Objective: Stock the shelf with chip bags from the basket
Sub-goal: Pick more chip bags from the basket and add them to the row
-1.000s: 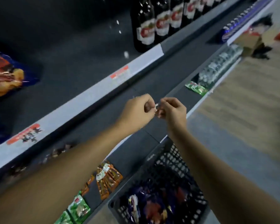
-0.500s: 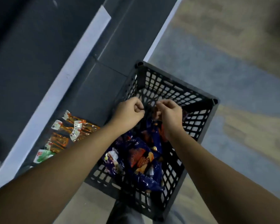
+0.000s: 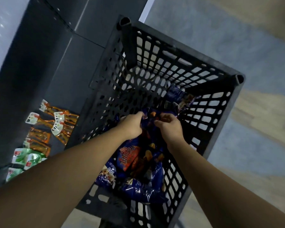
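Note:
A black slatted plastic basket (image 3: 184, 63) stands on the floor beside the dark shelf unit (image 3: 44, 66). Several blue chip bags with orange print (image 3: 132, 158) lie piled in its bottom. Both my hands are down inside the basket. My left hand (image 3: 132, 125) and my right hand (image 3: 169, 127) each grip the top blue bag (image 3: 149, 119) from either side, fingers curled into its foil. The bag's lower part is hidden under my hands.
On the low shelf to the left lie orange snack packets (image 3: 59, 124) and green packets (image 3: 26, 159). A white shelf edge strip (image 3: 143, 15) runs at the top. Grey and tan floor (image 3: 262, 96) spreads to the right of the basket.
The view swung down from the shelf to the basket. My hands, held together above the basket before, have dropped into it and taken hold of a blue chip bag.

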A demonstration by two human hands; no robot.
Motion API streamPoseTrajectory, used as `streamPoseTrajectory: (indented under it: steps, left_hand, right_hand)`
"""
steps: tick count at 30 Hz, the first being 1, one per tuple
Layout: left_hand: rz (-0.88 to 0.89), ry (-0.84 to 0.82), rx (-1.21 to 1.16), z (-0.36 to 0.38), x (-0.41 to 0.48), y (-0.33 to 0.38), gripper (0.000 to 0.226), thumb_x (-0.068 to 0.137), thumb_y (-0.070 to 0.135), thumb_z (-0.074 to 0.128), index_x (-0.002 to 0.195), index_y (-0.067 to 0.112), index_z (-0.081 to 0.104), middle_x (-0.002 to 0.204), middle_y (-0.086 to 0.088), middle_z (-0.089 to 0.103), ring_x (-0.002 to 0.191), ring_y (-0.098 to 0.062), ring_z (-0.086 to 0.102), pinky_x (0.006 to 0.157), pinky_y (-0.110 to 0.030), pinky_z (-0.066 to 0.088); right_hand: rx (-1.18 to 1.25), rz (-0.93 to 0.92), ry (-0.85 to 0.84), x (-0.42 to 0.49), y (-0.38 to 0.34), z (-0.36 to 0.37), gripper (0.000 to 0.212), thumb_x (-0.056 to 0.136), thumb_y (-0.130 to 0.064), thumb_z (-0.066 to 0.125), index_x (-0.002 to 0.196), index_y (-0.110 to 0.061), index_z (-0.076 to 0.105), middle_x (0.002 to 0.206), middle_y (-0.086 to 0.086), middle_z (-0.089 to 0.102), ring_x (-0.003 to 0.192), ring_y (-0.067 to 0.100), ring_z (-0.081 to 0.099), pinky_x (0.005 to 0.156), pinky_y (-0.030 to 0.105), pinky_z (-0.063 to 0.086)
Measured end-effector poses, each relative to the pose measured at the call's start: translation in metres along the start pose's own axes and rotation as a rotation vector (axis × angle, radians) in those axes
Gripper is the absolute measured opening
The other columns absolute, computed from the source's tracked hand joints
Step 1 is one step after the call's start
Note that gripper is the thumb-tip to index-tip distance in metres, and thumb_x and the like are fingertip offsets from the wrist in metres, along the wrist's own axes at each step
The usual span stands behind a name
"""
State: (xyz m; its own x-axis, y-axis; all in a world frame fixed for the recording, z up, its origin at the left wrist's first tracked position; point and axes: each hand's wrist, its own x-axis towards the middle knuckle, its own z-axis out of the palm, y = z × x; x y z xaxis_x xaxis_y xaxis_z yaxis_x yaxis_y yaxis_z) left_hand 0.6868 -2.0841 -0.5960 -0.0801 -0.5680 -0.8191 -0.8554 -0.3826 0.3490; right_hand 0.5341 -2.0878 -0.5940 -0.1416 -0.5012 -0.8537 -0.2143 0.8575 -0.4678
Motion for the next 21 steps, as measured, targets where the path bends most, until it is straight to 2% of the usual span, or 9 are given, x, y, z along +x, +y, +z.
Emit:
streamPoseTrajectory:
  steps: [3, 6, 8, 10, 13, 17, 19, 21]
  left_hand:
    - [-0.01, 0.036, -0.056, -0.003, -0.003, -0.004, 0.039, 0.091, 0.018, 0.064, 0.13, 0.017, 0.057, 0.126, -0.012, 0.063, 0.117, -0.03, 0.058, 0.099, -0.041, 0.048]
    - [0.023, 0.1, -0.135, -0.021, -0.012, 0.0, 0.037, 0.094, 0.018, 0.064, 0.13, 0.011, 0.059, 0.129, -0.011, 0.062, 0.121, -0.027, 0.057, 0.1, -0.031, 0.044]
    - [0.067, 0.131, -0.161, -0.039, -0.02, 0.006, 0.039, 0.093, 0.019, 0.065, 0.131, 0.013, 0.06, 0.131, -0.007, 0.061, 0.12, -0.022, 0.056, 0.096, -0.026, 0.041]
    - [0.108, 0.16, -0.202, -0.057, -0.029, 0.014, 0.035, 0.093, 0.019, 0.065, 0.127, 0.016, 0.062, 0.123, -0.001, 0.064, 0.11, -0.015, 0.058, 0.088, -0.023, 0.041]
    - [0.137, 0.238, -0.287, -0.087, -0.045, 0.03, 0.031, 0.094, 0.019, 0.062, 0.124, 0.023, 0.062, 0.114, 0.006, 0.064, 0.103, -0.012, 0.06, 0.084, -0.024, 0.045]
    - [0.189, 0.372, -0.318, -0.127, -0.08, 0.049, 0.033, 0.095, 0.015, 0.057, 0.128, 0.023, 0.056, 0.127, 0.004, 0.06, 0.116, -0.013, 0.056, 0.099, -0.028, 0.044]
    - [0.202, 0.441, -0.333, -0.147, -0.101, 0.056, 0.037, 0.095, 0.018, 0.057, 0.131, 0.023, 0.051, 0.132, 0.002, 0.058, 0.121, -0.015, 0.053, 0.101, -0.027, 0.041]
    - [0.211, 0.506, -0.369, -0.166, -0.126, 0.065, 0.042, 0.096, 0.024, 0.057, 0.136, 0.025, 0.045, 0.133, -0.002, 0.055, 0.119, -0.019, 0.054, 0.1, -0.035, 0.046]
  right_hand:
    - [-0.068, -0.003, -0.033, -0.002, -0.004, -0.001, 0.042, 0.086, -0.018, 0.076, 0.125, -0.02, 0.059, 0.116, 0.003, 0.066, 0.103, 0.023, 0.065, 0.095, 0.045, 0.056]
    - [-0.05, 0.009, -0.087, -0.01, -0.011, -0.004, 0.046, 0.085, -0.02, 0.079, 0.125, -0.02, 0.055, 0.114, 0.002, 0.065, 0.1, 0.024, 0.067, 0.088, 0.044, 0.06]
    - [-0.061, -0.003, -0.095, -0.017, -0.018, -0.007, 0.042, 0.084, -0.024, 0.08, 0.12, -0.018, 0.059, 0.11, 0.003, 0.069, 0.096, 0.024, 0.07, 0.085, 0.047, 0.061]
    - [-0.067, -0.056, -0.085, -0.024, -0.029, -0.012, 0.026, 0.086, -0.027, 0.077, 0.109, -0.019, 0.069, 0.102, 0.004, 0.075, 0.092, 0.025, 0.073, 0.084, 0.05, 0.061]
    - [-0.009, -0.153, -0.066, -0.042, -0.056, -0.02, 0.008, 0.091, -0.026, 0.071, 0.096, -0.021, 0.073, 0.093, 0.004, 0.078, 0.087, 0.025, 0.075, 0.082, 0.052, 0.062]
    - [0.071, -0.295, -0.06, -0.077, -0.104, -0.024, 0.011, 0.092, -0.027, 0.067, 0.099, -0.022, 0.073, 0.094, 0.004, 0.078, 0.089, 0.026, 0.076, 0.084, 0.052, 0.061]
    - [0.121, -0.343, -0.064, -0.098, -0.13, -0.027, 0.011, 0.096, -0.023, 0.064, 0.103, -0.02, 0.071, 0.096, 0.006, 0.078, 0.089, 0.026, 0.076, 0.083, 0.05, 0.062]
    - [0.159, -0.402, -0.061, -0.119, -0.153, -0.032, 0.012, 0.098, -0.02, 0.061, 0.104, -0.016, 0.071, 0.095, 0.007, 0.078, 0.087, 0.026, 0.076, 0.082, 0.048, 0.062]
